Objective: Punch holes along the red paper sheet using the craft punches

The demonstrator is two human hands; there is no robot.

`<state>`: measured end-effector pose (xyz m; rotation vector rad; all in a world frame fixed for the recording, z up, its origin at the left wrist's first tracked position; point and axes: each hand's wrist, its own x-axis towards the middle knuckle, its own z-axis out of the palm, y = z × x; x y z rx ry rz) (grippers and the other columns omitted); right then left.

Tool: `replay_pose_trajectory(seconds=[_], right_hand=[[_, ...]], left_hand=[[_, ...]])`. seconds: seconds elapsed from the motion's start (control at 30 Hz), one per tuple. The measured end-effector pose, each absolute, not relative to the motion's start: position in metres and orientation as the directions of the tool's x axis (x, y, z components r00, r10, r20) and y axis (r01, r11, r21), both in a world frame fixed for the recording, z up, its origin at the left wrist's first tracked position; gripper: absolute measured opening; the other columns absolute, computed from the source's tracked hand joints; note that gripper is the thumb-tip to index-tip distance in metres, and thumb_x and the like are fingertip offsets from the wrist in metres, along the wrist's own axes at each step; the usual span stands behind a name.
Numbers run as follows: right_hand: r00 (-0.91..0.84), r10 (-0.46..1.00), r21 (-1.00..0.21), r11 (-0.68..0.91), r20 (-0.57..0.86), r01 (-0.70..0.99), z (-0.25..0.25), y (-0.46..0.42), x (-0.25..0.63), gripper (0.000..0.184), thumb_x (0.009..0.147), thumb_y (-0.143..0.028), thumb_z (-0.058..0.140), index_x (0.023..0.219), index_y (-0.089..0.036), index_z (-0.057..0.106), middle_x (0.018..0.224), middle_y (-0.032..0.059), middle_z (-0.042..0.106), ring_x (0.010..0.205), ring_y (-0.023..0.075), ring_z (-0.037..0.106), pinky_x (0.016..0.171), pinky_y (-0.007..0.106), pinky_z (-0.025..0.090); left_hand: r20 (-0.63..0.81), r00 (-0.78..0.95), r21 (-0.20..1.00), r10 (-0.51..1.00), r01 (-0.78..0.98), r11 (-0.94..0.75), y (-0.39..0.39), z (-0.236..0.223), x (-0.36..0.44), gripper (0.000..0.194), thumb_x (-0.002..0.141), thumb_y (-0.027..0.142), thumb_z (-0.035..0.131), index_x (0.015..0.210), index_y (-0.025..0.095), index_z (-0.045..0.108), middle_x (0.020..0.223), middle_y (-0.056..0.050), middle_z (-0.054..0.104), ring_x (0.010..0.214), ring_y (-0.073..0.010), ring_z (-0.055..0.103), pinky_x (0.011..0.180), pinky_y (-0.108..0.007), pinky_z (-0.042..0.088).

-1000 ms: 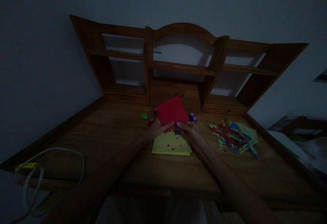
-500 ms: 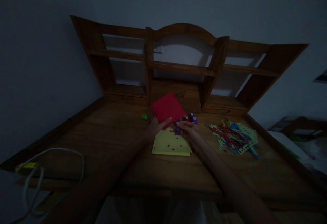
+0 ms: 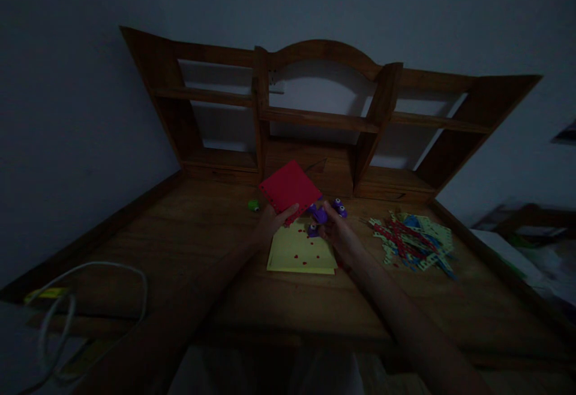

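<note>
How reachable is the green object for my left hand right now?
Probably yes: the green object lies on the desk, beyond and left of your left hand, with nothing visible between, though that hand holds the red sheet.

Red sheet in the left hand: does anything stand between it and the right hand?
Yes: a purple object at the fingertips of the right hand sits between that hand and the near right edge of the red sheet. Too dark to tell whether they touch.
</note>
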<state>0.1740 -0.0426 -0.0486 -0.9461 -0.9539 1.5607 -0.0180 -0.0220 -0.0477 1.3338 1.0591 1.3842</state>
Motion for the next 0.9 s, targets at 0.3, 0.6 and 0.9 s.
replay_pose_trajectory(seconds=[0.3, 0.6, 0.9], right_hand=[[-0.263, 0.954, -0.896, -0.24, -0.146, -0.374, -0.048, -0.04, 0.175, 0.046, 0.078, -0.063, 0.062, 0.082, -0.018, 0.067, 0.073, 0.0064, 0.071, 0.048, 0.0094, 0.053, 0.042, 0.021, 0.032], [-0.304, 0.929, -0.884, -0.314, -0.211, -0.347, -0.051, -0.04, 0.178, 0.05, 0.08, -0.068, 0.054, 0.078, -0.019, 0.063, 0.069, 0.0072, 0.071, 0.051, 0.0128, 0.06, 0.043, 0.021, 0.035], [-0.31, 0.932, -0.876, -0.303, -0.189, -0.375, -0.059, -0.035, 0.178, 0.044, 0.082, -0.061, 0.054, 0.073, -0.02, 0.063, 0.063, 0.0052, 0.067, 0.046, 0.0111, 0.054, 0.041, 0.021, 0.033]], left_hand=[[0.182, -0.013, 0.983, 0.983, -0.026, -0.182, -0.023, -0.047, -0.017, 0.058, 0.067, 0.045, 0.075, 0.115, 0.016, 0.062, 0.113, -0.011, 0.069, 0.1, -0.0298, 0.064, 0.089, -0.044, 0.051], [0.25, -0.021, 0.968, 0.968, -0.024, -0.251, -0.018, -0.052, -0.018, 0.048, 0.069, 0.042, 0.075, 0.109, 0.018, 0.065, 0.114, -0.01, 0.069, 0.107, -0.0287, 0.063, 0.094, -0.043, 0.049], [0.263, -0.022, 0.965, 0.965, 0.01, -0.263, -0.02, -0.049, -0.019, 0.045, 0.07, 0.04, 0.073, 0.109, 0.021, 0.065, 0.11, -0.008, 0.07, 0.109, -0.0291, 0.061, 0.096, -0.043, 0.047]])
